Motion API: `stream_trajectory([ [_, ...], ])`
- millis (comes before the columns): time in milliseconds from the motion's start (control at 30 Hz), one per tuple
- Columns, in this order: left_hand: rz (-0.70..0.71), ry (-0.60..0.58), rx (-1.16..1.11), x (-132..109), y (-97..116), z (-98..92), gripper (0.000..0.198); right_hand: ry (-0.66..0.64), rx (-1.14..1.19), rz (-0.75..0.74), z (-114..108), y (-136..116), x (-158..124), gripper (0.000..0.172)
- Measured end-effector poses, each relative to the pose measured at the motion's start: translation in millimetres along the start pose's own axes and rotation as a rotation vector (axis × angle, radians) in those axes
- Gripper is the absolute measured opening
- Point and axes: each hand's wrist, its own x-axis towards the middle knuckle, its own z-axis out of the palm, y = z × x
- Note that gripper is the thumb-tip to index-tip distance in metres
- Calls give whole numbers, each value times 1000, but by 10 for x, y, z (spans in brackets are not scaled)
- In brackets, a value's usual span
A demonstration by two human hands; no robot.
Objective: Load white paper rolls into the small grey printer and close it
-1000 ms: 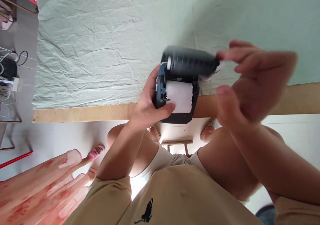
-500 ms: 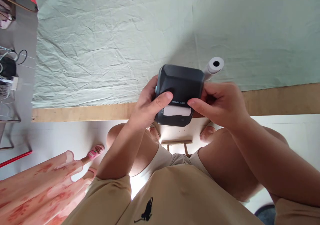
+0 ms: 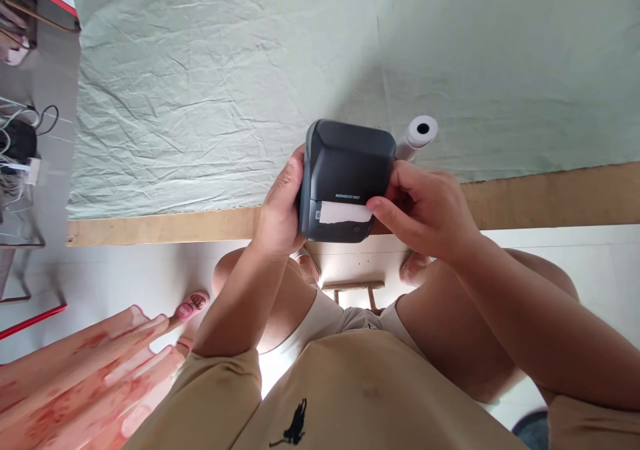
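Observation:
A black label printer (image 3: pixel 353 160) marked NIIMBOT is held up over the table's near edge. My left hand (image 3: pixel 283 207) grips its left side, thumb along the edge and the other fingers hidden behind. A strip of white paper (image 3: pixel 345 213) sticks out of the slot across its front. My right hand (image 3: pixel 425 203) is at the right side, with the thumb tip at the paper's right end and curled fingers against the casing. Whether those fingers pinch the paper is hard to see. Just beyond the printer, a white paper roll (image 3: pixel 414 140) with a dark core rests on the cloth.
A wrinkled pale green cloth (image 3: pixel 200 90) covers the table, whose bare wooden edge (image 3: pixel 165 231) faces me. Cables (image 3: pixel 13 130) and a dark object lie at the far left. Another person in a pink patterned garment (image 3: pixel 85 377) stands at lower left.
The printer has shifted slightly left and turned a little. My left thumb has moved off the printer's top to its left side. My right hand has moved slightly left with it.

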Motion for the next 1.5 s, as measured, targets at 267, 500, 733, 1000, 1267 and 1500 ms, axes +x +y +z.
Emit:
stream_trajectory([
  [267, 46, 101, -36, 16, -45, -110, 62, -8, 33, -43, -23, -26, 6, 49],
  [500, -6, -71, -91, 28, -80, -107, 69, 434, 95, -234, 87, -134, -105, 48],
  [733, 64, -96, 86, -14, -27, -126, 47, 551, 155, -210, 66, -235, -80, 29],
  [1000, 86, -129, 149, -22, -3, -80, 51, 322, -416, -138, 19, -311, 62, 23],
  [1267, 43, -136, 132, -14, 25, -78, 51, 77, -416, -179, -108, -321, 113, 9],
  [1500, 50, -131, 71, -25, 33, -57, 47, 109, -217, -227, -270, -409, 33, 22],
])
